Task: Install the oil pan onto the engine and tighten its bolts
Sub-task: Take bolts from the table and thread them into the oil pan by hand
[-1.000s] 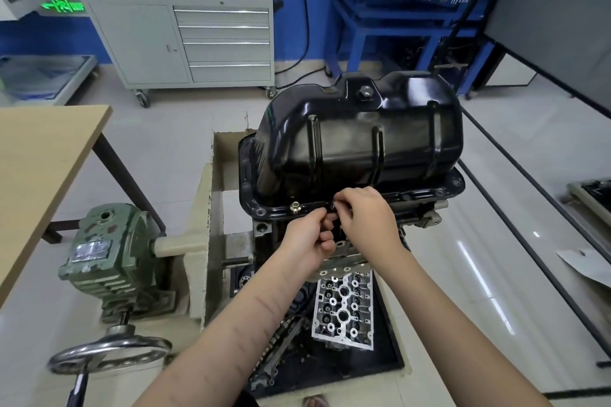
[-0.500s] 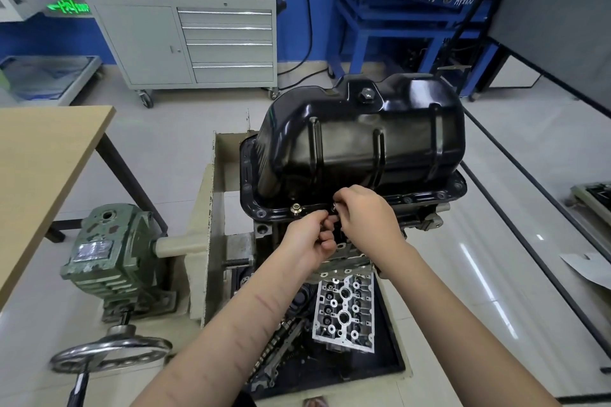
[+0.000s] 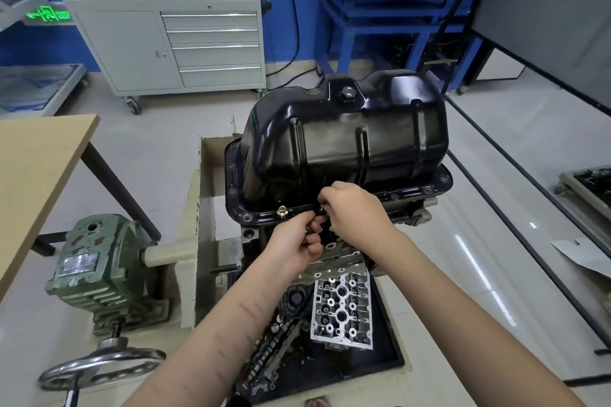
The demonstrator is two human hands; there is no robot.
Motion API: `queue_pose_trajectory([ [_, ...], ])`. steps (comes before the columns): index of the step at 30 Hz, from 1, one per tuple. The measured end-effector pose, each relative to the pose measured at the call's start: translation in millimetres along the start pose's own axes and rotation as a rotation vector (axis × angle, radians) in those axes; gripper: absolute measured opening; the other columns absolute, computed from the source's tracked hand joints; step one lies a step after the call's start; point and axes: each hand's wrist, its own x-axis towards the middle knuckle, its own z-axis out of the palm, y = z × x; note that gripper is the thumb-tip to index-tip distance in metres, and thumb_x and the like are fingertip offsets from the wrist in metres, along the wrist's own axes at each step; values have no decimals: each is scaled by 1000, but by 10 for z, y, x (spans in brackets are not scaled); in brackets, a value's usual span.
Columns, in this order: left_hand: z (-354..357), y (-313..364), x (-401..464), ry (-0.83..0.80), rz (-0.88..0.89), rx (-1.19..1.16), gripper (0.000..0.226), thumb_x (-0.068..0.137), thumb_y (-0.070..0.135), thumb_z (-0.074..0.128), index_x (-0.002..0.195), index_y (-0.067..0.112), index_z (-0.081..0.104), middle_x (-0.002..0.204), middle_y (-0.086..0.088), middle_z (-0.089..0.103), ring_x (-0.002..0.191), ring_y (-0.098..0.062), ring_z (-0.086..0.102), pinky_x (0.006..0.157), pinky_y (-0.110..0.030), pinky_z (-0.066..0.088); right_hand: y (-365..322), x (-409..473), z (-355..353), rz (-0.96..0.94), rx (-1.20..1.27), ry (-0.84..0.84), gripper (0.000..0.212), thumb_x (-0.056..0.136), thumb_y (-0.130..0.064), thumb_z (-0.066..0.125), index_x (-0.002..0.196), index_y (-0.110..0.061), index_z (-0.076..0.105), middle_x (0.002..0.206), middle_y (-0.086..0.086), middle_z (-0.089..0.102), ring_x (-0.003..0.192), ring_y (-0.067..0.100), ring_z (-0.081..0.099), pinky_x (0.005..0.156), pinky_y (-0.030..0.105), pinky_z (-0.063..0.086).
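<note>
Engine stand [image 3: 188,241]: beige, carries the engine [image 3: 337,254] directly under both hands, left hand [image 3: 294,248] and right hand [image 3: 357,211]. Black oil pan [image 3: 347,149] sits on top of the engine, just beyond the hands; its flange runs under the fingertips. Black tray [image 3: 390,340] on the stand base, below the wrists, holds a cylinder head [image 3: 342,307] and dark loose parts beside it. Green gearbox [image 3: 99,271] with handwheel [image 3: 99,367] on the stand, well left of the left forearm. Stand rests on grey floor [image 3: 479,208]. Wooden table [image 3: 36,168] far left of the hands.
</note>
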Motion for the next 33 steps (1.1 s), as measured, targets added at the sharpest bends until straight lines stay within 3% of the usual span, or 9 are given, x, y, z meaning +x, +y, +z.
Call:
queue_pose_trajectory([
  [9, 14, -7, 6, -10, 9, 3, 29, 97, 15, 42, 72, 4, 52, 38, 5, 41, 26, -3, 26, 27, -12, 19, -34, 61, -9, 9, -51, -52, 21, 92, -17, 50, 111, -10, 56, 108, 6, 53, 102, 24, 52, 65, 29, 35],
  [17, 11, -6, 1, -7, 7, -4, 28, 97, 15, 43, 70, 8, 49, 40, 5, 41, 27, -3, 27, 27, -12, 19, -77, 57, -3, 63, 18, 17, 25, 95, -25, 44, 105, -7, 58, 102, 9, 56, 99, 26, 54, 66, 30, 36],
  [21, 10, -5, -11, -10, 12, -7, 28, 96, 15, 43, 70, 9, 48, 41, 4, 41, 27, -3, 27, 27, -12, 19, -77, 11, 24, 80, 99, 85, 24, 94, -26, 45, 111, -15, 59, 103, 4, 59, 97, 23, 55, 66, 28, 37],
  [28, 6, -3, -6, -14, 2, -7, 28, 97, 16, 42, 74, 4, 52, 39, 5, 41, 27, -2, 27, 27, -12, 20, -19, 18, 5, 74, 119, 17, 26, 94, -23, 44, 113, -16, 61, 109, 3, 58, 103, 23, 55, 74, 30, 43],
  [33, -5, -6, 1, -14, 6, -6, 28, 97, 16, 43, 71, 8, 50, 40, 5, 42, 27, -3, 27, 27, -12, 19, -58, 55, 3, 94, 84, 18, 26, 94, -28, 46, 108, -11, 59, 106, 6, 58, 100, 24, 55, 69, 29, 40],
])
